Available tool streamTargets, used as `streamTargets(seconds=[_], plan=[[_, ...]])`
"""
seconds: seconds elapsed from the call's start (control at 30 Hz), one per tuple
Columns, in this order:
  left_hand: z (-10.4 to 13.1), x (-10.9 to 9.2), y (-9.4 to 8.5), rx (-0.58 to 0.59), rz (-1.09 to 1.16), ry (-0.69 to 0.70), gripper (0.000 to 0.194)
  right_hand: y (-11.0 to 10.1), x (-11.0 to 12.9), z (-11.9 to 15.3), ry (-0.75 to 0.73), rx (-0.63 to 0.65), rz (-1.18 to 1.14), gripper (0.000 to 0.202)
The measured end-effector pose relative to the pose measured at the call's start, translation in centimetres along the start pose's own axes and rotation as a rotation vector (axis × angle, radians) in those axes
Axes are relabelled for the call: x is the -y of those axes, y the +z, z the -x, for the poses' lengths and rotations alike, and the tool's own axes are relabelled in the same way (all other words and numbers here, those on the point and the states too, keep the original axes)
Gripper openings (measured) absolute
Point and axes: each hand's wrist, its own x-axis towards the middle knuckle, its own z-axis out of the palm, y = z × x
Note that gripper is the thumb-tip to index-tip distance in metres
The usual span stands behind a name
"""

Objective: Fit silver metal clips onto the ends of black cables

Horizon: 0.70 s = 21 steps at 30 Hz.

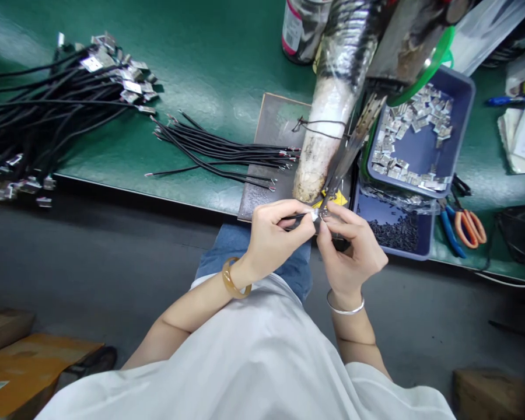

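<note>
My left hand (pixel 280 233) is closed in a pinch on a black cable (pixel 294 217). A small silvery connector (pixel 314 214) shows at the cable's end, between the fingertips of both hands. Fingertips of my right hand (pixel 352 248) meet at the connector's right side; what they pinch is too small to make out. Just above, the tip of a long, narrow metal tool (pixel 347 154) points down at the connector. Beside it hangs a white, plastic-wrapped tube (pixel 317 140). Left of the hands, cut black cables (pixel 227 153) with stripped ends lie partly on a grey board (pixel 269 125).
A blue bin of metal shells (pixel 464 131) stands at right, over another bin of small black parts (pixel 394 230). Orange-handled scissors (pixel 470 227) and blue-handled pliers (pixel 452 233) lie beside them. Finished-looking cables with connectors (pixel 70 105) are heaped at left. A jar (pixel 304 29) stands behind.
</note>
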Motion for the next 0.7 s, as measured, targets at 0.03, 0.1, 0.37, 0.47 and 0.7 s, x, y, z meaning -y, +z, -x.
streamTargets(seconds=[0.03,0.1,0.37,0.47,0.7], plan=[[-0.02,-0.05,0.03,-0.007,0.000,0.012,0.012,-0.06,0.09,-0.10,0.001,0.000,0.004,0.017],[-0.05,-0.14,0.05,-0.018,-0.006,0.026,0.012,-0.18,0.28,-0.22,-0.001,0.005,0.019,0.019],[0.17,-0.01,-0.19,0.001,-0.008,-0.004,0.012,-0.53,0.43,0.28,-0.036,0.045,0.058,0.016],[0.37,0.28,-0.33,0.036,-0.031,-0.031,0.013,-0.67,0.31,0.50,-0.054,0.076,0.049,0.018],[0.69,0.15,-0.74,0.085,-0.093,-0.028,0.013,-0.74,0.28,0.42,0.104,0.056,-0.067,0.011]])
